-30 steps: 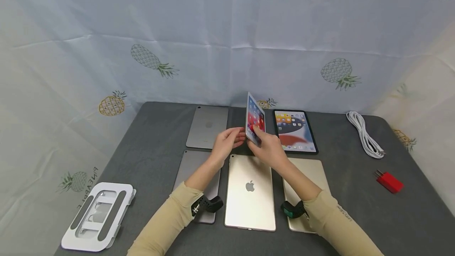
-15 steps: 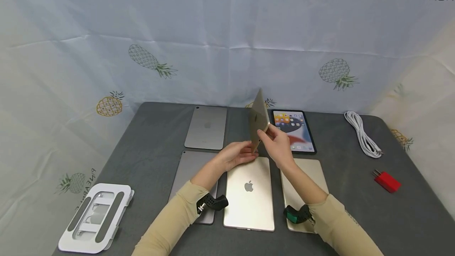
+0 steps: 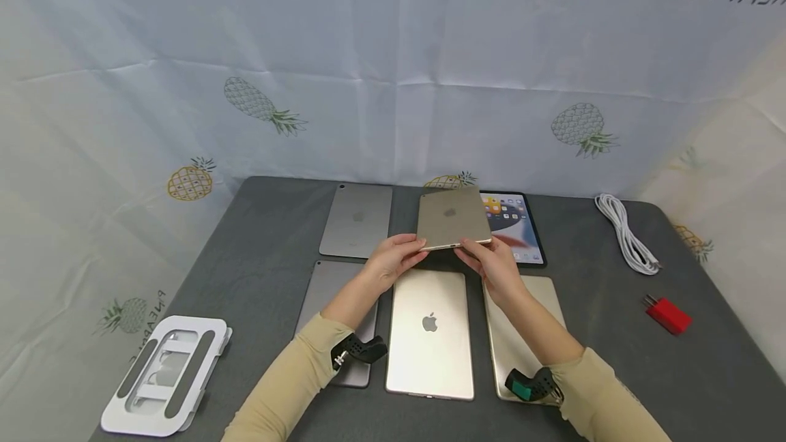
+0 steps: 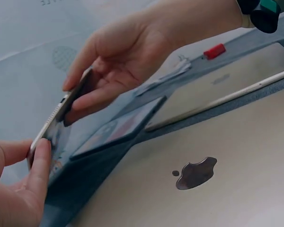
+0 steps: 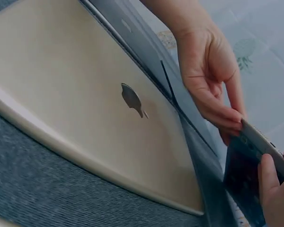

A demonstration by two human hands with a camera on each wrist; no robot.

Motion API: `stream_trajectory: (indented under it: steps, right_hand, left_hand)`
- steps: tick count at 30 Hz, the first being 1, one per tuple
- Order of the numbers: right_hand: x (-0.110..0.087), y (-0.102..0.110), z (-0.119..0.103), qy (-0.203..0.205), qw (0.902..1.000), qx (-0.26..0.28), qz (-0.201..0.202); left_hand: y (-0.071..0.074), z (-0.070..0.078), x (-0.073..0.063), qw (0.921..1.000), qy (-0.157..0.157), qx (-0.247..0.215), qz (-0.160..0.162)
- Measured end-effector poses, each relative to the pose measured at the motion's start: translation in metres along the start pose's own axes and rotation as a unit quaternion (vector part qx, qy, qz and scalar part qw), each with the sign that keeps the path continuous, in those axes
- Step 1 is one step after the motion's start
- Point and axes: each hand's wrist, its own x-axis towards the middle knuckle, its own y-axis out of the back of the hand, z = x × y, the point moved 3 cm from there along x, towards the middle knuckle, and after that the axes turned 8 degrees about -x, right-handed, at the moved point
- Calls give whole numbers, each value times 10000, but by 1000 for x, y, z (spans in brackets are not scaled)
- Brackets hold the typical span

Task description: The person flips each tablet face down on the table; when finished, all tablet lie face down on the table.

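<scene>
A small gold tablet (image 3: 453, 215) is held above the far middle of the table, its back with the logo facing up toward me. My left hand (image 3: 393, 259) pinches its near left corner between thumb and fingers. At the near right corner my right hand (image 3: 494, 264) grips it, thumb on the back and fingers beneath. In the left wrist view both hands hold the tablet's near edge, where the port shows. Below it lies a larger gold tablet (image 3: 430, 353), face down. The held tablet covers part of a tablet with its screen lit (image 3: 518, 230).
Two grey tablets (image 3: 356, 220) lie face down at the left. Another gold tablet (image 3: 525, 333) rests under my right forearm. A white folding stand (image 3: 202, 340) is at the near left. A coiled white cable (image 3: 626, 237) and a red charger plug (image 3: 669, 316) lie at the right.
The tablet has turned from upright and side-on, screen partly visible, to lying back-up. My left hand has come to pinch its left corner, and my right hand has shifted slightly right.
</scene>
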Motion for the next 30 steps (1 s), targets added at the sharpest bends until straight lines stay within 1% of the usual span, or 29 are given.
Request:
stream_trajectory:
  steps: [4,6,8,10,12,13,14,16,17,20,21,23,24,26,28,30]
  right_hand:
    - [1,4,6,-136,9999,45,-61]
    - [3,8,9,-203,9996,-108,-139]
    - [6,13,12,-272,9983,-449,-253]
    - [9,17,16,-333,9942,-928,-441]
    - [12,22,19,-376,9857,-1515,-635]
    - [14,24,20,-370,9801,-1812,-717]
    - [16,25,21,-364,9746,-2072,-769]
    - [18,28,21,-340,9636,-2508,-862]
    - [20,29,21,-296,9578,-2718,-886]
    - [24,30,21,-123,9406,-3258,-945]
    - [25,30,21,-55,9354,-3404,-961]
    - [27,29,20,79,9251,-3680,-936]
    - [28,28,20,117,9213,-3774,-934]
    - [29,27,19,181,9142,-3954,-870]
    - [30,25,18,275,9059,-4144,-822]
    - [31,24,17,394,8946,-4382,-783]
  left_hand:
    - [5,3,-2,9991,-171,389,1]
    - [9,4,-2,9979,-256,592,29]
    - [13,4,-2,9958,-327,853,30]
    - [16,4,-2,9920,-407,1196,31]
    - [19,4,-1,9867,-497,1548,19]
    - [20,4,-1,9826,-552,1773,25]
    - [20,5,-1,9769,-613,2047,69]
    - [22,7,-2,9581,-799,2744,174]
    - [22,8,-2,9462,-903,3100,219]
    - [23,12,-3,9037,-1233,4083,382]
    - [23,13,-4,8930,-1311,4287,392]
    - [22,14,-4,8782,-1432,4550,346]
    - [22,15,-4,8732,-1471,4635,331]
    - [22,15,-4,8658,-1509,4762,286]
    - [22,16,-4,8606,-1559,4841,254]
    - [22,16,-5,8575,-1611,4879,245]
